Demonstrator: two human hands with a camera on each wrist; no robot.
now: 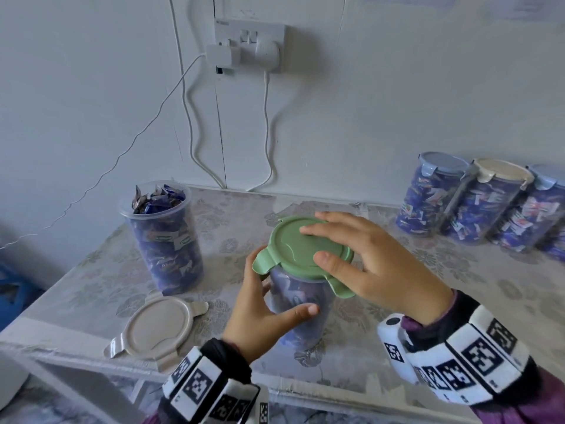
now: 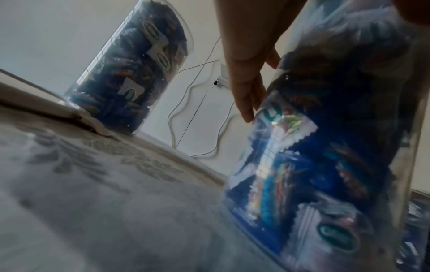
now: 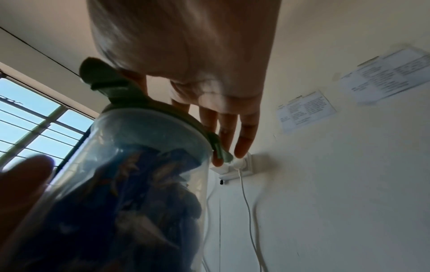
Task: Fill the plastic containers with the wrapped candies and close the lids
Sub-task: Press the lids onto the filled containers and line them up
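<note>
A clear plastic container (image 1: 302, 304) packed with blue wrapped candies stands at the table's middle with a green lid (image 1: 299, 246) on top. My left hand (image 1: 266, 301) grips its body, thumb in front and fingers (image 2: 246, 88) behind. My right hand (image 1: 345, 249) lies flat on the lid with straight fingers (image 3: 232, 128); the lid's tabs stick out sideways. In the right wrist view the green lid (image 3: 144, 103) sits on the container's (image 3: 130, 184) rim. A second container (image 1: 165, 237), full and uncovered, stands to the left, and its beige lid (image 1: 159, 325) lies flat on the table in front of it.
Three candy-filled containers (image 1: 477, 203) with lids on stand in a row at the back right. The table (image 1: 397, 289) has a patterned cloth and meets the wall, where a socket (image 1: 250, 44) holds chargers with white cables hanging down. The table's front edge is just below my wrists.
</note>
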